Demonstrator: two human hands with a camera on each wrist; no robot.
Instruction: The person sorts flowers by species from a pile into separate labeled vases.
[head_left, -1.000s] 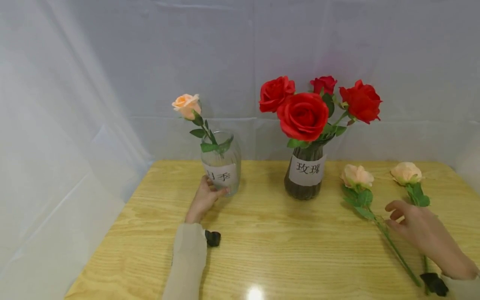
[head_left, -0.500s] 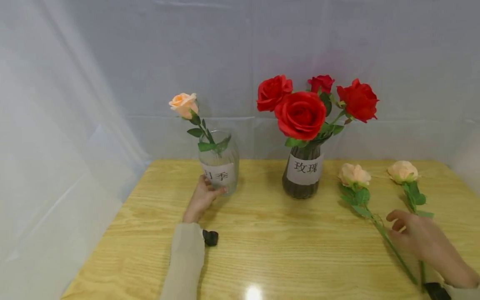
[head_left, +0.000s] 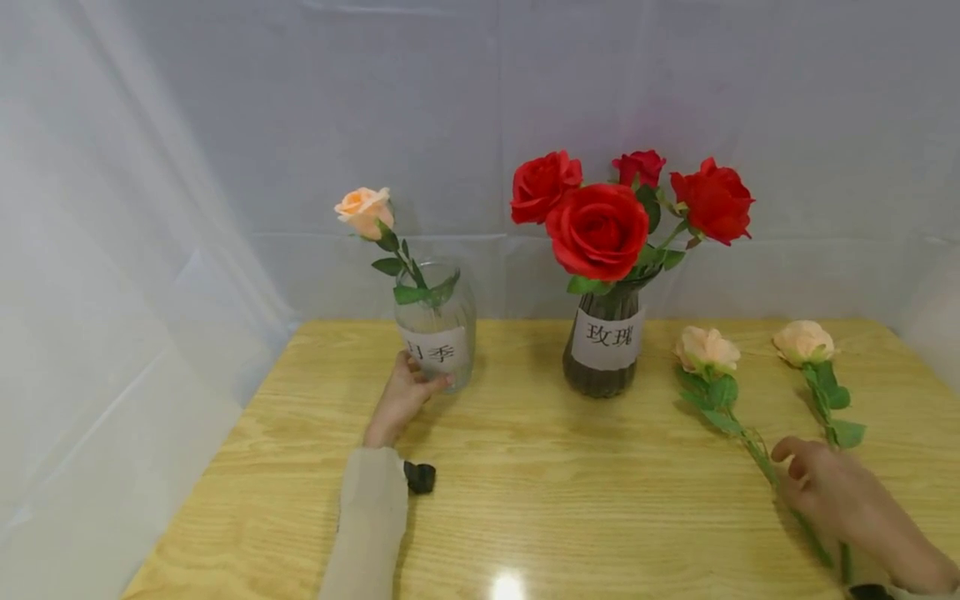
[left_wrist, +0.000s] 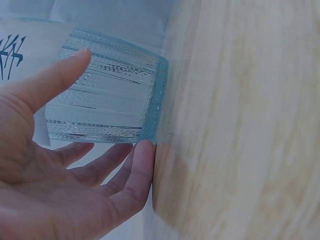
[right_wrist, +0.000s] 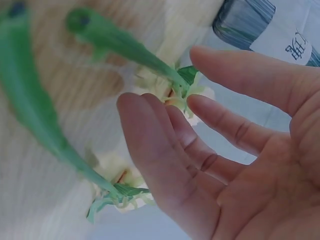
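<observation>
My left hand (head_left: 401, 400) holds the lower side of a clear glass vase (head_left: 467, 321), its thumb across the front and its fingers bent along the side, as the left wrist view shows. One peach rose (head_left: 365, 212) leans left out of that vase. Over the stems of two pale peach flowers lying at the right hovers my right hand (head_left: 847, 496), thumb and fingers apart with nothing between them. The nearer-to-middle flower (head_left: 707, 350) and the far-right flower (head_left: 804, 342) point away from me. My right hand partly hides their stems in the head view.
A dark glass vase (head_left: 600, 382) with several red roses (head_left: 597, 232) stands at mid-table, bearing a white paper label (head_left: 609, 337). The wooden table (head_left: 525, 467) meets a white sheet (head_left: 420, 100) behind and at the left.
My right hand has drifted slightly toward me along the stems. My left hand stays on the clear vase. The head view has shifted a little.
</observation>
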